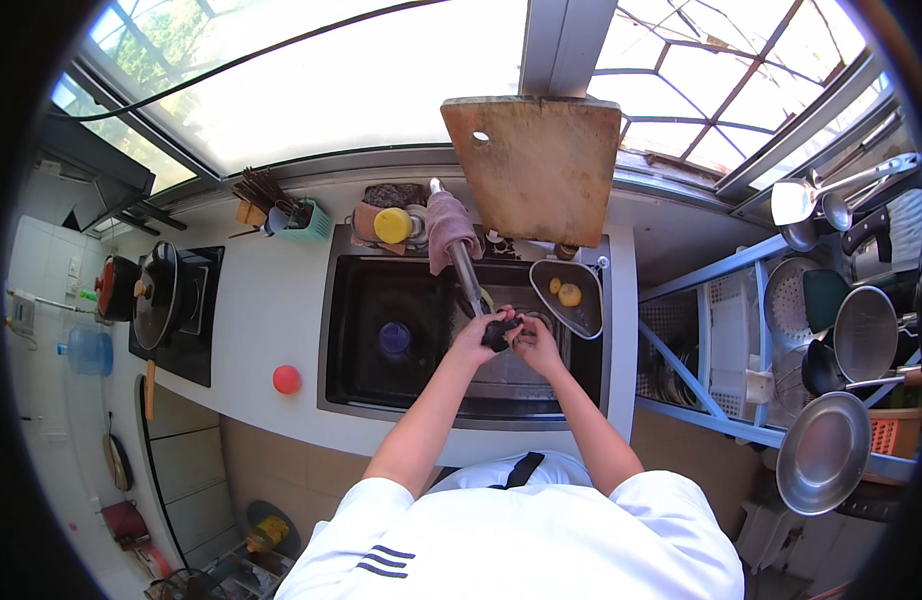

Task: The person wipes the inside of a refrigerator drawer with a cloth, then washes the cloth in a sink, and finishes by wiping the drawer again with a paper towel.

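My left hand (pixel 477 341) grips a small, limp-looking black item (pixel 497 335) over the right bowl of a dark double sink (pixel 378 375). The fingertips of my right hand (pixel 536 346) pinch the same item at its right side. What it is exactly cannot be made out. Just above my hands ends a metal faucet (pixel 464 270) with a pinkish cloth (pixel 449 225) draped around it. Something green (pixel 487 300) shows behind the spout, partly hidden. At the sink's right corner, a drain basket (pixel 539 296) holds a yellowish round piece (pixel 569 295) and a smaller one.
A wooden cutting board (pixel 536 169) leans against the window frame. A yellow sponge-like round (pixel 392 225) sits behind the sink. A red ball-like object (pixel 287 379) lies on the counter (pixel 269 300). Left stands a lidded pan (pixel 158 300) on the stove; right, a blue rack (pixel 701 345) with pans.
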The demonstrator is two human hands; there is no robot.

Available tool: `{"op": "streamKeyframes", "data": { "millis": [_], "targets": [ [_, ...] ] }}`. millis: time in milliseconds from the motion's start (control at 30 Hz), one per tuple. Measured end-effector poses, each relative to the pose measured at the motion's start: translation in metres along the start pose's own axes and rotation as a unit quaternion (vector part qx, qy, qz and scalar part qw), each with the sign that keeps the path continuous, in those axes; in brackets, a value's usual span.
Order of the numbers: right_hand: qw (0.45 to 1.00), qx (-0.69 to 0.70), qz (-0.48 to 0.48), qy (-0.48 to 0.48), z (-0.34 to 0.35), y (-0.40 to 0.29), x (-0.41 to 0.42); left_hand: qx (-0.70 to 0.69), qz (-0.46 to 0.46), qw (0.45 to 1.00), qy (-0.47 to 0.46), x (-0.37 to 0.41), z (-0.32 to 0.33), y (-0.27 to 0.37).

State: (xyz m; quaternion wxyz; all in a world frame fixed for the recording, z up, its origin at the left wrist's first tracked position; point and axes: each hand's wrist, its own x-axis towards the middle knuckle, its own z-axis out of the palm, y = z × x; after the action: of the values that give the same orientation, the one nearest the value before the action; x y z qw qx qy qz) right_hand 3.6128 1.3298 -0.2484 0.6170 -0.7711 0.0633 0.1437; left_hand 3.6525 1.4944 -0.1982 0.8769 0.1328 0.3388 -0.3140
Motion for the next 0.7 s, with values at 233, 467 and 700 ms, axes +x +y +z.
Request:
{"op": "streamKeyframes", "data": {
  "millis": [233,467,700],
  "targets": [
    [0.994,0.076,0.075,0.002,-0.003,-0.003,-0.008,0.239,-0.03,0.971,0.001,-0.066,-0.002,-0.013],
    [0.943,0.229,0.214,-0.114,0.012,-0.077,-0.004,0.639,0.186,0.729,0.161,-0.05,-0.058,-0.038],
    [0.966,0.235,0.101,-0.028,0.044,-0.068,0.014,0.689,0.291,0.647,0.148,-0.048,-0.036,-0.021]
  ]
}}
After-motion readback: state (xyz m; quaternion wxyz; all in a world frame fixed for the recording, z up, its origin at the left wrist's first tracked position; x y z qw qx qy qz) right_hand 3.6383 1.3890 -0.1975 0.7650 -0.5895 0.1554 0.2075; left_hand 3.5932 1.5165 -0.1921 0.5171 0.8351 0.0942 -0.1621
